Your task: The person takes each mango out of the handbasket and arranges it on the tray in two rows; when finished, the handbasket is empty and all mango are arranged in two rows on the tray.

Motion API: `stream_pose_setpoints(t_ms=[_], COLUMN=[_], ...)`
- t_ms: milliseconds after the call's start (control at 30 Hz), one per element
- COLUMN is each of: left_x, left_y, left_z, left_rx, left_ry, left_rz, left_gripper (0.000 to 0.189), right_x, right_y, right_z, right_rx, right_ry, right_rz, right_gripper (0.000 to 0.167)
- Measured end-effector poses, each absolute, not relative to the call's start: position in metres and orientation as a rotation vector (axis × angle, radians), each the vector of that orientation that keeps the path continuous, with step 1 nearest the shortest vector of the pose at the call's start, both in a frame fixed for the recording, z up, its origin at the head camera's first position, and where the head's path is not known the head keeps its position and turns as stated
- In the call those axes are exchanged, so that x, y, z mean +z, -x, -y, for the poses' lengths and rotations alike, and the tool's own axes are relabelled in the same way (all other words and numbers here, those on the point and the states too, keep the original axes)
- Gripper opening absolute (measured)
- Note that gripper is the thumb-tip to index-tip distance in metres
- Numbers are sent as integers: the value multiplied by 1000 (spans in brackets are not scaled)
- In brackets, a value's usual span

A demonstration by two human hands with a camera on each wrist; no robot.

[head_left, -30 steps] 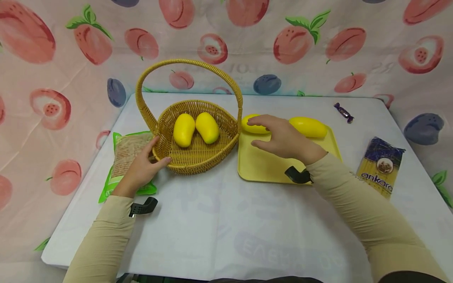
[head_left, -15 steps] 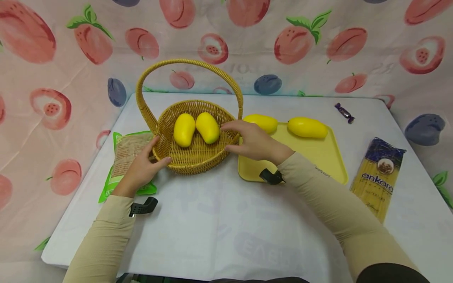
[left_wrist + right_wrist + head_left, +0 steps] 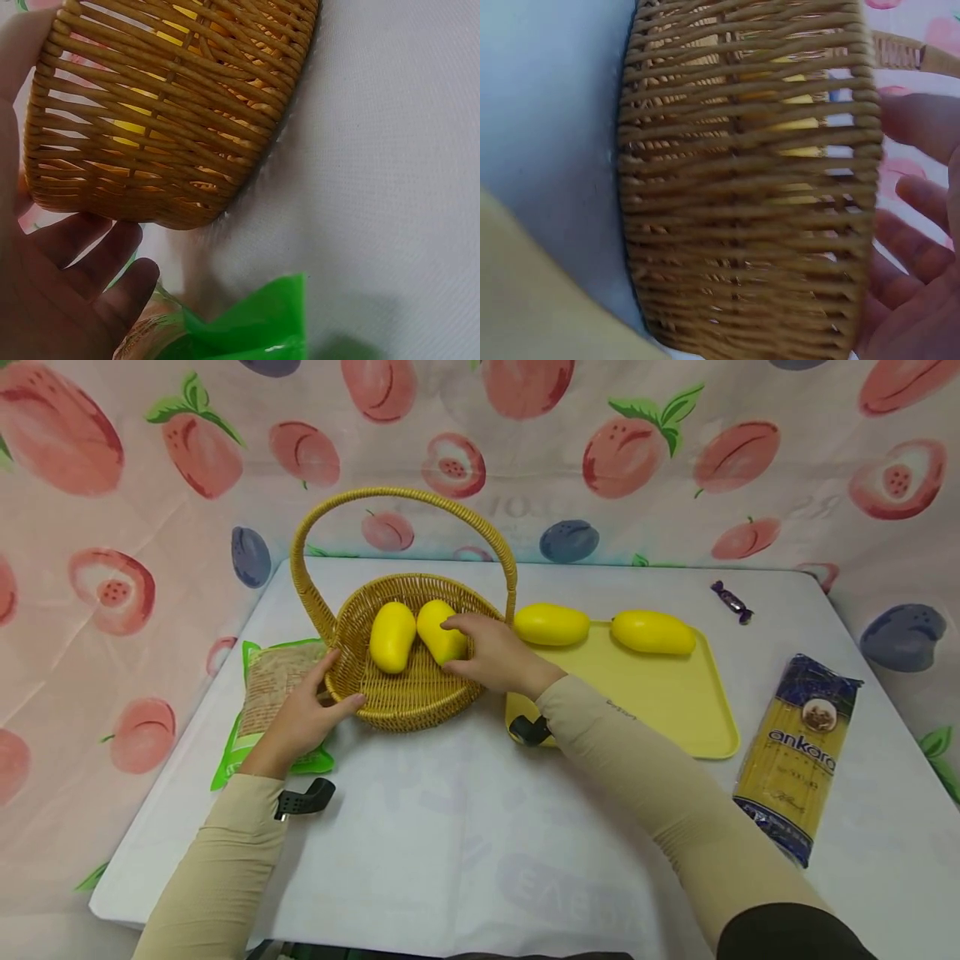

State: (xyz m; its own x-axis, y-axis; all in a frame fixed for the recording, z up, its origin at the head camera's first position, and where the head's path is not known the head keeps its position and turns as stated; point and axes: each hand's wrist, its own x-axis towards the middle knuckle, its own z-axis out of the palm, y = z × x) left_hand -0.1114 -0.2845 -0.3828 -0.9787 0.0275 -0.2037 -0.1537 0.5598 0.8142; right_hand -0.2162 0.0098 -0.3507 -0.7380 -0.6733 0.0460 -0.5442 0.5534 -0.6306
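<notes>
A wicker basket (image 3: 420, 703) with a tall handle stands on the table, two yellow mangoes side by side in it: the left mango (image 3: 392, 637) and the right mango (image 3: 441, 639). My left hand (image 3: 302, 718) holds the basket's left rim, thumb on the front edge and fingers along the outer side; the left wrist view shows this hand (image 3: 67, 285) against the weave. Over the basket's right rim reaches my right hand (image 3: 498, 653), thumb and forefinger spread at the right mango and partly covering it. Whether they touch it is unclear; the right wrist view has the fingers beyond the weave.
Right of the basket lies a yellow tray (image 3: 645, 710), with a mango (image 3: 552, 624) and another mango (image 3: 653, 632) along its back edge. Farther right are an ankara pasta pack (image 3: 801, 752) and a wrapped candy (image 3: 732, 602). A green-edged bag (image 3: 281, 681) lies left of the basket.
My right hand has moved left from above the tray, across the basket's rim, to the right mango inside. The left hand stays at the basket's left rim.
</notes>
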Motion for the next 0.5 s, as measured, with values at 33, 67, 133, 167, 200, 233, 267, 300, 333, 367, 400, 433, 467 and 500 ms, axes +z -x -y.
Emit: stream_pose_setpoints(t_ms=[33, 67, 133, 167, 200, 233, 267, 300, 333, 367, 400, 433, 467, 500], left_x=[-383, -382, -382, -381, -381, -381, -381, -381, -381, -382, -382, -383, -383, -384], left_y=[111, 111, 112, 112, 112, 112, 112, 112, 112, 112, 112, 112, 112, 112], left_z=[284, 284, 284, 283, 283, 283, 283, 283, 283, 283, 284, 284, 284, 285], left_rx=[1384, 1380, 1365, 1357, 1350, 1344, 1342, 1345, 1349, 1354, 1359, 1361, 1364, 1367], left_ry=[108, 110, 115, 116, 118, 120, 123, 125, 128, 125, 122, 120, 116, 113], left_rz=[-2599, -2603, -2610, -2613, -2615, -2619, -2620, -2618, -2616, -2614, -2613, -2613, -2613, -2613], left_gripper=[95, 95, 95, 95, 95, 95, 95, 95, 95, 95, 94, 94, 94, 93], right_x=[-352, -352, -353, -354, -354, -354, -354, -353, -353, -353, -353, -353, -353, -353], right_y=[217, 218, 220, 221, 221, 222, 223, 223, 225, 226, 227, 228, 229, 231], right_z=[-7, -4, 0, 2, 3, 5, 6, 7, 9, 10, 11, 12, 13, 14], right_rx=[-941, -935, -928, -924, -916, -909, -903, -897, -892, -881, -869, -859, -850, -844], right_ry=[1006, 987, 949, 932, 919, 907, 899, 894, 892, 893, 894, 896, 898, 896], right_rz=[-2590, -2592, -2589, -2586, -2585, -2583, -2584, -2585, -2585, -2589, -2594, -2600, -2605, -2607], right_gripper=[61, 62, 63, 64, 64, 65, 65, 65, 66, 66, 66, 65, 65, 65])
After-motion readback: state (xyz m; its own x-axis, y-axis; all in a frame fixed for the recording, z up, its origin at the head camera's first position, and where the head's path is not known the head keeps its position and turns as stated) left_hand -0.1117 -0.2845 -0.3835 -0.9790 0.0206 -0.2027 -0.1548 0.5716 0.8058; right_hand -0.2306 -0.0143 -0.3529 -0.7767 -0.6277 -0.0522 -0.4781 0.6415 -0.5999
